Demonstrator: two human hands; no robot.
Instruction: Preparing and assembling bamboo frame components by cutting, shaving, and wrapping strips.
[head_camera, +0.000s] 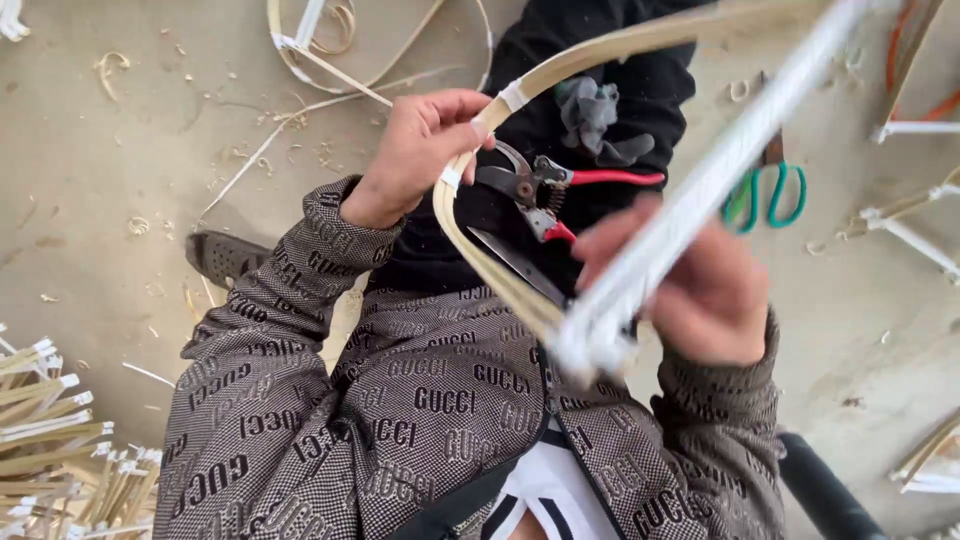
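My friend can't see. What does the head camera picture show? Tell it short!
A person's left hand and right hand hold a bent bamboo strip bound with white tape, part of a frame with a white-wrapped stick. Red-handled pruning shears lie on the lap, green-handled scissors on the sandy floor.

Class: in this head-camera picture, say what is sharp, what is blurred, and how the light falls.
Head view: the left hand and red-handled pruning shears are sharp; the right hand and white-wrapped strip are smeared by blur; light is soft and even, without glare or hard shadows.
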